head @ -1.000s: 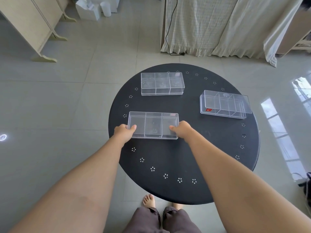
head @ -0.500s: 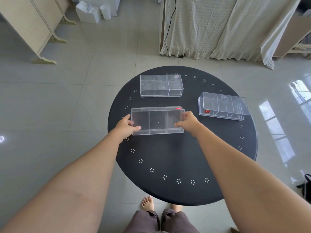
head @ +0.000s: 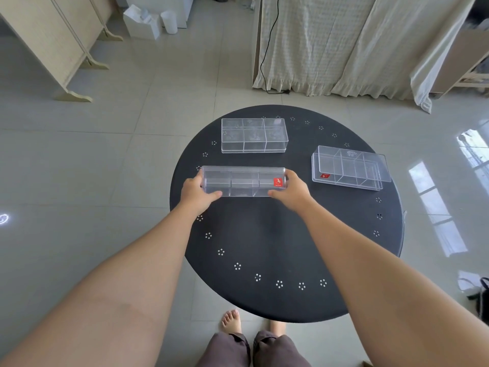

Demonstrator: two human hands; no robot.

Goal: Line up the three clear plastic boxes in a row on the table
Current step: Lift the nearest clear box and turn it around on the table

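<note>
I hold a clear plastic box [head: 243, 181] with a red sticker, tilted up on edge above the round black table [head: 285, 234]. My left hand [head: 197, 193] grips its left end and my right hand [head: 291, 190] grips its right end. A second clear box [head: 254, 135] with dividers lies flat at the table's far side, just beyond the held one. The third clear box [head: 349, 168], also with a red sticker, rests at the right side, turned slightly.
The table stands on a glossy tiled floor. A draped cloth [head: 344, 43] with a black cable hangs behind it. A beige cabinet [head: 53, 41] is at the far left. A dark bag [head: 481, 298] lies by the right edge. My bare feet [head: 230, 320] are below the near rim.
Both hands lifted the near box off the table, carried it away from me toward the far box and tilted it up on edge, so its red sticker now faces me.
</note>
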